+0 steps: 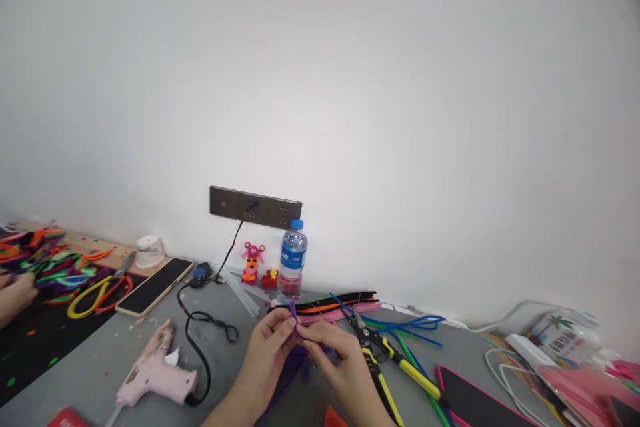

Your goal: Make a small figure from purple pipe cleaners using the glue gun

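Both hands meet at the lower middle of the head view, over the grey table. My left hand [270,350] pinches a purple pipe cleaner [293,309], whose short end sticks up above the fingertips. On its other side my right hand [337,353] is closed on the same pipe cleaner, thumb and forefinger together. More purple strands hang below the hands, partly hidden by them. Just behind lies a bundle of black, orange and pink pipe cleaners [345,305]. Pliers with yellow and black handles [387,350] rest right beside my right hand.
A pink glue gun [157,373] with a black cord lies left. A water bottle [293,260] and a small pink-and-orange figure [251,263] stand by the wall. Scissors [103,293], a phone [155,287] and another person's hand [17,297] are farther left. A pink-edged phone [480,397] lies right.
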`<state>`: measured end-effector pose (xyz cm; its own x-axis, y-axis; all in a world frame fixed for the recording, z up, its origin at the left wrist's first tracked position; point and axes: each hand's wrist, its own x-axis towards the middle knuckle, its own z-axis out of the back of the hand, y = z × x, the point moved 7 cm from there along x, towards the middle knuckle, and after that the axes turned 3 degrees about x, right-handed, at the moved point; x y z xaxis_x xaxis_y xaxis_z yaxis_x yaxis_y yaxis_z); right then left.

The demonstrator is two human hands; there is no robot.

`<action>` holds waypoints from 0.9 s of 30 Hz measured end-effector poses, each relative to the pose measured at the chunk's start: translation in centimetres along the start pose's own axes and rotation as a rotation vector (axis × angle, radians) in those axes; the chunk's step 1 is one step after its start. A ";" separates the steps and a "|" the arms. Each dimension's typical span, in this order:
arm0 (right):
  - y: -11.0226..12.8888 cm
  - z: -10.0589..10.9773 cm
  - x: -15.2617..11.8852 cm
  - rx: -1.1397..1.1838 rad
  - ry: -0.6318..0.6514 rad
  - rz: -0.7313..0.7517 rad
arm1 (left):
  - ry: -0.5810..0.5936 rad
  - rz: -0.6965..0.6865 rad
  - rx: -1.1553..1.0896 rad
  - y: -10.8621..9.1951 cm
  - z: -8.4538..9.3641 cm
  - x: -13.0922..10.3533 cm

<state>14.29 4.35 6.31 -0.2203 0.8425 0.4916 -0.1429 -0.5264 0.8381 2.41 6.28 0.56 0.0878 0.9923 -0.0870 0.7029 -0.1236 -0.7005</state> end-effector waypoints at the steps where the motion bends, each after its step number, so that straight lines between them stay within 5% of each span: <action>1: 0.1 -0.1 0.0 -0.018 0.004 0.007 | -0.010 -0.009 0.002 -0.1 0.1 0.0; 17: 0.9 -0.2 -0.4 -0.177 0.110 0.004 | -0.059 -0.046 0.048 -0.3 1.0 0.3; 23: -1.1 1.1 -0.5 -0.063 -0.087 -0.135 | 0.076 -0.047 0.215 0.1 -0.4 -0.2; 27: -2.8 0.8 -0.5 0.084 -0.094 -0.210 | 0.154 -0.070 0.355 0.3 -1.2 -0.6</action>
<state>15.56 5.49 3.90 -0.1030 0.9413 0.3214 -0.0948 -0.3310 0.9389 3.43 5.69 1.20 0.1720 0.9834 0.0580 0.4250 -0.0210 -0.9049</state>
